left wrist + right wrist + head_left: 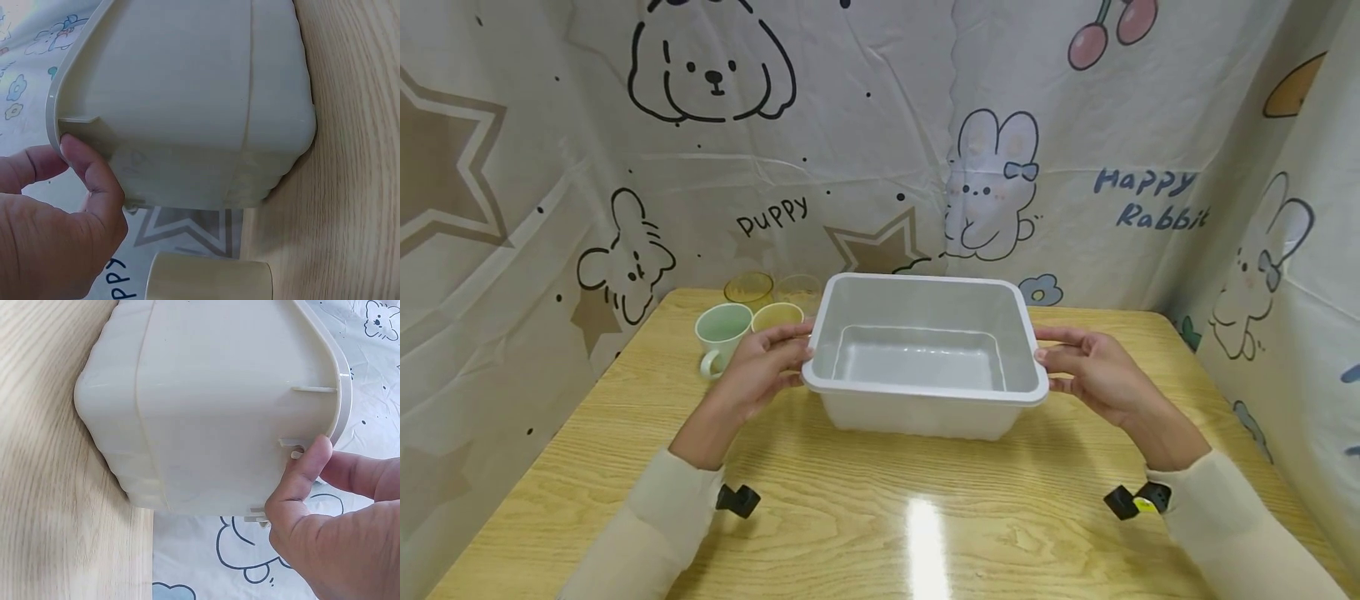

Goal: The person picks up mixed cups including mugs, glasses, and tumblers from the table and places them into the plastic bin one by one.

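A white rectangular plastic basin [925,412] stands on the wooden table, with nothing inside it. My left hand [763,367] grips its left rim; in the left wrist view the thumb and a finger pinch the rim [55,106] from both sides. On the opposite end my right hand [1097,375] holds the right rim, and the right wrist view shows the thumb under the lip [344,394]. The basin's underside meets or nearly meets the tabletop; I cannot tell which.
Left of the basin stand a green mug [722,329], a yellow cup [777,315], an amber glass [748,289] and a clear glass [797,287], partly behind my left hand. A printed cloth [880,125] hangs behind the wooden table [850,517].
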The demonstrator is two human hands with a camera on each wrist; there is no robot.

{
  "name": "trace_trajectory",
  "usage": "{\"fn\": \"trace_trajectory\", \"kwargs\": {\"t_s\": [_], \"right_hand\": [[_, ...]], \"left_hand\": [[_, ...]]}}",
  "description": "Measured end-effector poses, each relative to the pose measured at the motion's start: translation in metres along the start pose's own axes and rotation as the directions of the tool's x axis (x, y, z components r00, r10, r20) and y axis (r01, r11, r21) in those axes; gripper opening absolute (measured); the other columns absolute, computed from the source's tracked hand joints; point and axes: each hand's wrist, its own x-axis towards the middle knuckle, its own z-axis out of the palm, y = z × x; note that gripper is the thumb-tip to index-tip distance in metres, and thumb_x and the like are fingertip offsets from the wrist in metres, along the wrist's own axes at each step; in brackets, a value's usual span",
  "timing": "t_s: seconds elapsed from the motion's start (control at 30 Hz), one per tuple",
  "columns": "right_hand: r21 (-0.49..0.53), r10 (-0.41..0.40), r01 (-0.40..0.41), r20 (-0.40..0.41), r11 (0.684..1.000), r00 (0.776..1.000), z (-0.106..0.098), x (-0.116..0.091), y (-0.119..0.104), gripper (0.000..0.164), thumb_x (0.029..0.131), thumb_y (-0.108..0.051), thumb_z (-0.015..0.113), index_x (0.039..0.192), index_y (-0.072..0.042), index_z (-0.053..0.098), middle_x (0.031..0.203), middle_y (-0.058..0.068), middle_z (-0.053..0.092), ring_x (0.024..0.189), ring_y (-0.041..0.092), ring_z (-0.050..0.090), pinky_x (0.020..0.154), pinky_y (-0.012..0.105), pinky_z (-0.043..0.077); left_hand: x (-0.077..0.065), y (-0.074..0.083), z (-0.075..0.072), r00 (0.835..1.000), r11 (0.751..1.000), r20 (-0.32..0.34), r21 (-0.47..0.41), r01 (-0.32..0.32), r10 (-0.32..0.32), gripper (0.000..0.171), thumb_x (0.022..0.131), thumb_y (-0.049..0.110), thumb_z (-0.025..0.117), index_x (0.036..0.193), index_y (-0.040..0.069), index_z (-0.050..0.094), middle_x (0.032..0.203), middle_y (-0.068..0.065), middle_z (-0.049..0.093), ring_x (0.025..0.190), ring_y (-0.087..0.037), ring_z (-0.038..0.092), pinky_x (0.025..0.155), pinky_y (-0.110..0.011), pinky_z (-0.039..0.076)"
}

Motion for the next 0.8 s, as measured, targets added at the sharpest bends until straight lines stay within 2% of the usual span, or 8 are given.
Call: {"fn": "trace_trajectory", "kwargs": {"t_s": [0.4, 0.7, 0.8], "right_hand": [[0.011, -0.012, 0.012, 0.002, 1.000, 1.000, 0.004, -0.010, 0.001, 0.057, 0.101, -0.014, 0.066, 0.149, 0.006, 0.041, 0.127, 0.005, 0.065, 0.096, 0.016, 0.068, 0.081, 0.031, 0.060], [0.051, -0.011, 0.010, 0.021, 0.999, 1.000, 0.005, -0.015, 0.001, 0.060, 0.101, -0.013, 0.067, 0.149, 0.008, 0.039, 0.114, 0.003, 0.073, 0.093, 0.017, 0.071, 0.078, 0.031, 0.060], [0.050, -0.004, 0.003, 0.020, 0.999, 1.000, 0.004, -0.014, 0.001, 0.060, 0.100, -0.014, 0.067, 0.149, 0.007, 0.040, 0.115, 0.002, 0.073, 0.093, 0.017, 0.071, 0.079, 0.031, 0.060]], "left_hand": [[-0.011, -0.002, -0.001, 1.000, 1.000, 0.008, -0.019, -0.003, 0.003, 0.050, 0.098, -0.001, 0.059, 0.145, -0.008, 0.044, 0.114, -0.008, 0.061, 0.087, -0.012, 0.062, 0.073, -0.026, 0.057], [-0.017, -0.004, -0.001, 1.000, 1.000, 0.001, -0.027, 0.003, -0.003, 0.050, 0.098, -0.001, 0.059, 0.145, -0.008, 0.043, 0.105, -0.004, 0.064, 0.084, -0.012, 0.062, 0.073, -0.027, 0.057], [-0.017, -0.005, -0.001, 1.000, 0.999, 0.006, -0.035, 0.002, -0.002, 0.050, 0.098, -0.001, 0.058, 0.145, -0.007, 0.043, 0.105, -0.003, 0.065, 0.084, -0.012, 0.062, 0.073, -0.027, 0.057]]}}
